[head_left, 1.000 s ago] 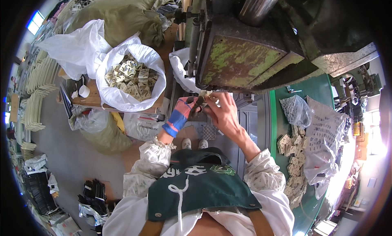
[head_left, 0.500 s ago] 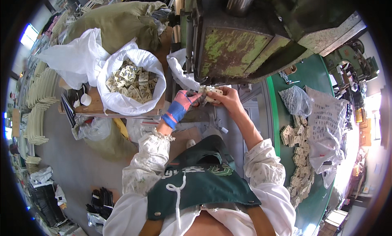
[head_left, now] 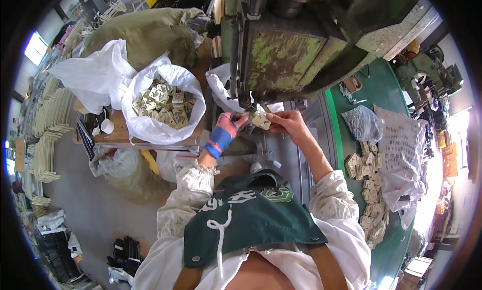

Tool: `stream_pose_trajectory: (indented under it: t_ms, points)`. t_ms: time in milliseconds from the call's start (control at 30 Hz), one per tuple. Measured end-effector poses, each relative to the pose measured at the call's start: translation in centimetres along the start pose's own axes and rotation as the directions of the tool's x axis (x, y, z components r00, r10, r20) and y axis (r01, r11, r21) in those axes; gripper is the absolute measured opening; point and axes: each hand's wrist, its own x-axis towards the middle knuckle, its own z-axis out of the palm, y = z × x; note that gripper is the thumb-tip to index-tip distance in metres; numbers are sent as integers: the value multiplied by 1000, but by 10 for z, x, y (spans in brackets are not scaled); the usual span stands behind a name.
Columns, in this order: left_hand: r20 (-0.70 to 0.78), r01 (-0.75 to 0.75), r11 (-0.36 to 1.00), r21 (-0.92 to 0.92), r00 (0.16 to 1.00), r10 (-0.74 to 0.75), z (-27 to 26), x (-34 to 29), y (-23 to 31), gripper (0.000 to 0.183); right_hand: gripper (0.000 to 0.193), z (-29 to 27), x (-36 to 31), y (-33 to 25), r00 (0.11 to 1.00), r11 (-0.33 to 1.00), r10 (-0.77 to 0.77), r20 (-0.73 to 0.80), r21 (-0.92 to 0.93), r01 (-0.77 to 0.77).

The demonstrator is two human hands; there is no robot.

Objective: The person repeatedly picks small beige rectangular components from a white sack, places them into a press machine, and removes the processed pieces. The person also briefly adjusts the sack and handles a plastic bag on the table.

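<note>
One pale plate [head_left: 261, 120] was at hand, just in front of the lower left corner of the worn green machine head [head_left: 286, 59], and the handling looked to be mid-run. The right hand [head_left: 292, 124], bare, pinched the plate's right edge between thumb and fingers; the left hand [head_left: 226, 129], in a pink and blue glove, had its fingers bent at the plate's left edge, though whether they gripped it could not be told. Many similar plates lay loose elsewhere: a batch [head_left: 163, 107] inside the open white sack [head_left: 170, 133] at the right end of the wooden table [head_left: 114, 128], and a long heap [head_left: 371, 199] near the left edge of the green table [head_left: 389, 82]. Which lot was finished and which was left could not be judged. For moving, the widest room seemed to be the gap between the two tables, where both forearms reached forward. The left glove was near the wooden table's right edge, so a swing that way had little slack; the right forearm was apart from the green table's left edge. Above, the overhanging machine head limited any lift.
</note>
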Motion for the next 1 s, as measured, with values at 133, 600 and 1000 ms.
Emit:
stream_pose_trajectory:
  t_ms: [133, 600, 1000]
  points:
    - [103, 130, 983, -131, 988, -117, -3, -2, 24, 26, 35, -2, 0, 0, 1000, 998, -5, -18, 68, 6]
    - [43, 179, 936, -304, 984, -174, -42, -67, 63, 15, 15, -44, 174, 136, 852, 138, -488, 192, -946, 292]
    - [188, -150, 979, 140, 974, 123, -61, -72, 0, 32, 13, -45, 137, 110, 910, 517, -411, 64, -805, 290]
